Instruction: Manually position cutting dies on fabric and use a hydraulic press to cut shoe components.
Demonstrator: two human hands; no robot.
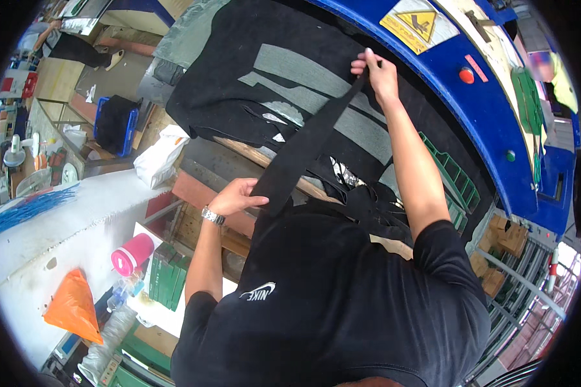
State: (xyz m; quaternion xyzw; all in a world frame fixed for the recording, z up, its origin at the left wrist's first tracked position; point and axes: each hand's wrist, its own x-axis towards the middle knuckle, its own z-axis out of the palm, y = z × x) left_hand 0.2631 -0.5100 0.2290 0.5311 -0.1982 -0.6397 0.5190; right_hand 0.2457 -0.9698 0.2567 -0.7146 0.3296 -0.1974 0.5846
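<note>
Stretched between my two hands is a long black strip of cut material [316, 138], fabric or leather, wide at its lower end and narrow at the top. My left hand [235, 197], with a metal watch on the wrist, pinches the wide end close to my body. Farther off to the right, my right hand [377, 72] grips the narrow end between thumb and fingers. Beneath the strip lies a large black sheet [239, 55] with long cut-out gaps that show a grey-green surface [306, 68]. Loose black offcuts [368, 200] are heaped at the sheet's near edge.
A blue machine beam [490, 138] with a red button and a warning sign curves along the right. A green rack [448, 171] stands below it. At left are a white table [19, 271], a pink cup [132, 253], an orange bag [75, 306] and a blue crate [128, 132].
</note>
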